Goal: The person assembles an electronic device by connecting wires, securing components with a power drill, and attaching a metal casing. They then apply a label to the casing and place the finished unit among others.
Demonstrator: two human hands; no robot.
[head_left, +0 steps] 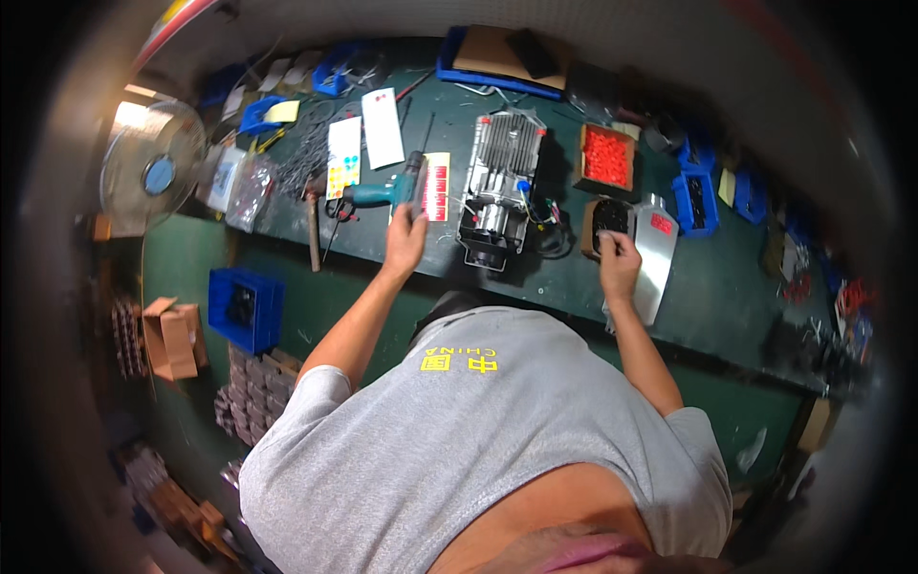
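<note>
My left hand is closed at the rear end of a teal power drill, whose bit points to the far side of the bench. Just right of the drill lies a sheet of red and yellow stickers. A grey finned motor unit with a silver shaft section and loose wires stands between my hands. My right hand has its fingertips pinched together at a small cardboard box of black parts; whatever is between them is too small to make out. Beside that hand is a silver metal cover with a red label.
A box of red caps sits behind the black parts. Blue bins line the right back. A hammer and white sheets lie at left. A fan stands beyond the bench's left end; a blue crate is below it.
</note>
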